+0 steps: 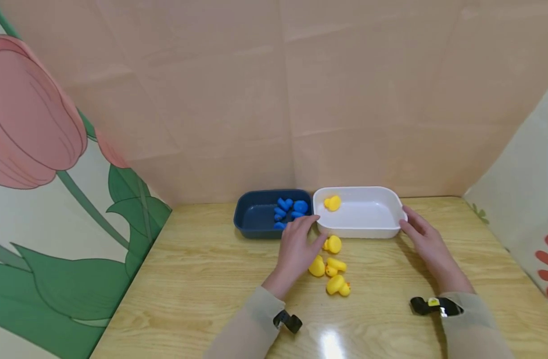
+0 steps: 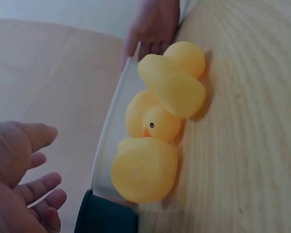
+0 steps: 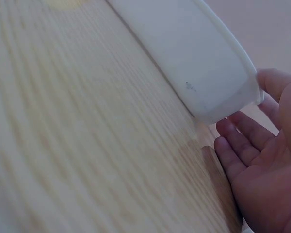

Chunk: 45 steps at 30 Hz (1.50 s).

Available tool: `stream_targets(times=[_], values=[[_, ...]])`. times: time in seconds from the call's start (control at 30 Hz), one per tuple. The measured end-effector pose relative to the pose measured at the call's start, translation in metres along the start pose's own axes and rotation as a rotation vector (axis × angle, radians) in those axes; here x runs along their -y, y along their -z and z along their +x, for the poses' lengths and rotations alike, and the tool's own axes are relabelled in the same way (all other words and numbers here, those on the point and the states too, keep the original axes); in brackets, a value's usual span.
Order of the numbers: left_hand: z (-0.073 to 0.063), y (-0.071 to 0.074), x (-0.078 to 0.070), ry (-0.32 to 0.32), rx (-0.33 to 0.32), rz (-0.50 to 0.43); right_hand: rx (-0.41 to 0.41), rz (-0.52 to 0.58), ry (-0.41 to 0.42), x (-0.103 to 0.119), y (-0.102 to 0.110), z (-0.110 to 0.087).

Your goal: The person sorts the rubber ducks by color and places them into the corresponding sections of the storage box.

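Arms (image 1: 251,324) reach forward; left fingers (image 2: 42,186) curve loosely; right fingers (image 3: 252,130) bend slightly.

Glare (image 1: 331,345) on tabletop (image 1: 188,279), dim wrist views

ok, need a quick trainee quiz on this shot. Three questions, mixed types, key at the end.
1. In the head view, how many yellow ducks lie on the table, outside the trays?
2. True or false: the right hand is holding a yellow duck.
3. What is in the dark blue tray?
A) yellow ducks
B) blue pieces
C) nothing

Key:
1. Four.
2. False; it is at the right end of the white tray, with no duck in it.
3. B, the blue pieces.
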State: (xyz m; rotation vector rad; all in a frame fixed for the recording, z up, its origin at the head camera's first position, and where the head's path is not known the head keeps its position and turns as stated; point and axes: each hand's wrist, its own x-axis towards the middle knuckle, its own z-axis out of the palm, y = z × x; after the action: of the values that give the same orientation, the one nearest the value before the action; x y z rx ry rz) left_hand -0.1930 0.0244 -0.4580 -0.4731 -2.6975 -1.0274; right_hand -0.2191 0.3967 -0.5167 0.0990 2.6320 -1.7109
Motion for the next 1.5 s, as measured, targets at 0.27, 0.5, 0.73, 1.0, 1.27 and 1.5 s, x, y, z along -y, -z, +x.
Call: stream_targets(times=[0.27, 0.5, 0.73, 1.0, 1.27, 1.5], values=[[-0.017, 0.008, 0.010, 0.009, 0.081, -0.052, -0.005, 0.002, -0.001, 0.005, 0.001, -0.003], [-0.030, 0.009, 0.021, 0.005, 0.142, -0.069, -0.004, 0.000, 0.011, 0.003, 0.002, -0.003], [-0.041, 0.008, 0.033, 0.006, 0.202, -0.072, -0.011, 0.006, 0.020, 0.003, 0.001, -0.003], [-0.044, 0.000, 0.047, -0.017, 0.246, -0.088, -0.005, 0.012, 0.005, 0.003, 0.000, -0.004], [-0.045, -0.006, 0.056, 0.005, 0.308, -0.096, 0.003, -0.003, -0.009, 0.004, 0.000, -0.003], [-0.045, -0.012, 0.061, -0.039, 0.306, -0.060, -0.011, -0.002, -0.007, 0.003, 0.000, -0.003]])
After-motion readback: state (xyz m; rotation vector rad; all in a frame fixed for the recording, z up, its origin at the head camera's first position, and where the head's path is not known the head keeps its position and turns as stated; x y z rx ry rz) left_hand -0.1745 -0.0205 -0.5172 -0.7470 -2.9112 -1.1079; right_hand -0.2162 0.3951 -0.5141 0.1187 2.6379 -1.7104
